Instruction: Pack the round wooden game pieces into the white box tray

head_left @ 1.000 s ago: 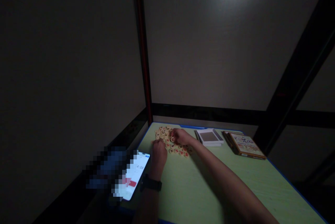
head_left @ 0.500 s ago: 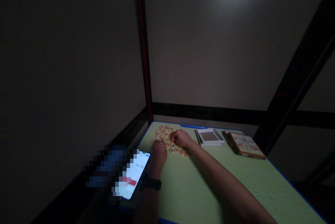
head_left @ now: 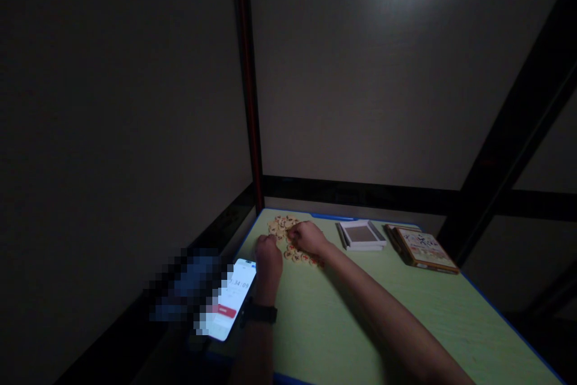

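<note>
Fists closed, left hand and right hand on pieces, far left of table; sweep inward, edge close.

pixelated patch beside phone; game pieces partly under hands

- Left hand: back upward, fingers curled under into a loose fist, knuckles pointing forward. Whether it encloses anything cannot be determined.
- Left forearm: rises almost straight up from the lower frame edge, wrist in line.
- Right hand: likewise curled, knuckles up, just ahead and to the right of the left hand. Contact between the two is not discernible.
- Right forearm: bare, extended diagonally from the lower right, wrist straight.
</note>
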Available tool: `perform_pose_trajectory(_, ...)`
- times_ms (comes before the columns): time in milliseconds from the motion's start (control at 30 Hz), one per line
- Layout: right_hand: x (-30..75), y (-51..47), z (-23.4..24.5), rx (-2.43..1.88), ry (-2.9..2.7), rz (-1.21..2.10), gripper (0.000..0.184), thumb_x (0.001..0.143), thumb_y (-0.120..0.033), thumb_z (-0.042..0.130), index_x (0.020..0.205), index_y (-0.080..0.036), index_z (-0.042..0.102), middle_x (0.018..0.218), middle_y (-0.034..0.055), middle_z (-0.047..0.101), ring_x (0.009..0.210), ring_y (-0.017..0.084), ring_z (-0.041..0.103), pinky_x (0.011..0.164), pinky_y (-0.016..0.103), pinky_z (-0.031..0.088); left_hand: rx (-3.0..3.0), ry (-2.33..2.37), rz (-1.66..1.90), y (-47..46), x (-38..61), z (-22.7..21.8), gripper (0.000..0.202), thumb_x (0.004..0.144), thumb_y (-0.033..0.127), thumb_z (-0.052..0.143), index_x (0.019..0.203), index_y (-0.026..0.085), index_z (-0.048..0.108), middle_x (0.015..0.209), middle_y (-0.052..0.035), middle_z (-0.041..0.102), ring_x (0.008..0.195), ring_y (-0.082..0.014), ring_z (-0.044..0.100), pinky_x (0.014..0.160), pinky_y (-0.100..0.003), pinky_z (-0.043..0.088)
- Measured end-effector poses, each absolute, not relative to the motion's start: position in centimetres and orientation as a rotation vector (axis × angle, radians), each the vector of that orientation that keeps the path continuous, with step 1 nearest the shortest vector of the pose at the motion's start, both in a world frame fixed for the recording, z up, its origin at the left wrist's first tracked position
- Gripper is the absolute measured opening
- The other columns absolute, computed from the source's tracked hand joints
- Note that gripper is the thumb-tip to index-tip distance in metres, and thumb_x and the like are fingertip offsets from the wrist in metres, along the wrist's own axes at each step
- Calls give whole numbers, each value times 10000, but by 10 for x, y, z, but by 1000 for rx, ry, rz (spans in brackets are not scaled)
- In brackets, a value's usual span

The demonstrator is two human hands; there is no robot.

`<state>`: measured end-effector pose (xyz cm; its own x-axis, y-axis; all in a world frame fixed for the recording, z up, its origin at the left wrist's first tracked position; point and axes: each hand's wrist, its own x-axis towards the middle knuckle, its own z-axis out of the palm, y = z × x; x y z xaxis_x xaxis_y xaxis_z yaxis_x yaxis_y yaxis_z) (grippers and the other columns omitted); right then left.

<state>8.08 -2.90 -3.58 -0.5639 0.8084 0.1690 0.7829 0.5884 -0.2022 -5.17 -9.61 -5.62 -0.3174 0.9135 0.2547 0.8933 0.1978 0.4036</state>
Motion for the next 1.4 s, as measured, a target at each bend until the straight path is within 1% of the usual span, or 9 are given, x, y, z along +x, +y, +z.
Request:
perform_pose_trajectory(100, 70, -31, -36, -1254, -2621, 127, 233, 787, -100, 527, 816, -199, 736, 851, 44, 747, 813, 179, 646, 669, 235, 373, 1712, 2499, 933, -96, -58, -59, 454, 912, 11, 303, 1252, 74, 597, 1188, -162, 636, 1086, -205, 618, 932, -280, 458)
perform_pose_trajectory(167, 62, -33, -37, -1201, -2657, 106, 264, 805, -107, 530, 901, -216, 751, 940, 47, 754, 895, 185, 653, 730, 232, 401, 1727, 2505, 913, -94, -61, -65, 517, 874, -32, 324, 1346, 65, 512, 1310, -172, 585, 1226, -205, 556, 1017, -276, 420)
perform_pose_trajectory(300, 46, -42, -39, -1121, -2731, 47, 277, 809, -170, 583, 1023, -222, 751, 1067, 84, 736, 1031, 225, 638, 818, 260, 447, 1875, 2444, 709, -92, -63, -77, 541, 805, -62, 432, 1318, 77, 531, 1399, -170, 541, 1357, -250, 450, 1081, -320, 384)
perform_pose_trajectory(467, 33, -52, -43, -1150, -2748, -49, 254, 847, -179, 560, 1014, -150, 749, 1053, 159, 713, 1068, 275, 624, 859, 317, 480, 1930, 2396, 541, -98, -61, -72, 370, 883, -7, 395, 1096, 120, 668, 1204, -144, 660, 1158, -226, 606, 971, -313, 451)
perform_pose_trajectory(600, 32, -52, -44, -1186, -2734, -90, 264, 874, -163, 527, 1027, -139, 741, 1047, 164, 711, 1070, 280, 623, 880, 338, 483, 1900, 2429, 520, -104, -59, -63, 343, 874, 6, 431, 1050, 130, 697, 1135, -126, 674, 1059, -212, 641, 873, -279, 469)
perform_pose_trajectory(833, 37, -51, -43, -1210, -2731, -106, 252, 907, -199, 523, 1038, -161, 734, 1036, 145, 726, 1067, 273, 620, 865, 336, 479, 1889, 2479, 420, -111, -55, -54, 320, 868, 44, 464, 1041, 148, 713, 1102, -127, 658, 1062, -239, 619, 836, -305, 455)
perform_pose_trajectory(967, 42, -51, -42, -1189, -2743, -91, 220, 878, -206, 565, 1007, -175, 739, 1039, 137, 725, 1072, 270, 605, 874, 327, 467, 1902, 2477, 411, -111, -54, -53, 329, 886, 63, 441, 1043, 151, 717, 1086, -129, 651, 1067, -246, 613, 847, -318, 451)
perform_pose_trajectory(1233, 51, -49, -42, -1154, -2693, 9, 220, 835, -146, 571, 1012, -126, 701, 1102, 159, 689, 1115, 266, 562, 941, 319, 412, 1921, 2484, 431, -107, -56, -58, 325, 871, 49, 446, 1006, 154, 723, 1043, -132, 655, 1035, -239, 624, 813, -313, 448)
perform_pose_trajectory(1400, 65, -45, -35, -1257, -2521, 145, 262, 951, -272, 473, 1065, -93, 627, 1136, 192, 660, 1110, 264, 556, 939, 328, 381, 1922, 2483, 412, -105, -55, -59, 300, 877, 65, 458, 1048, 152, 688, 1044, -125, 674, 1048, -240, 623, 827, -322, 442)
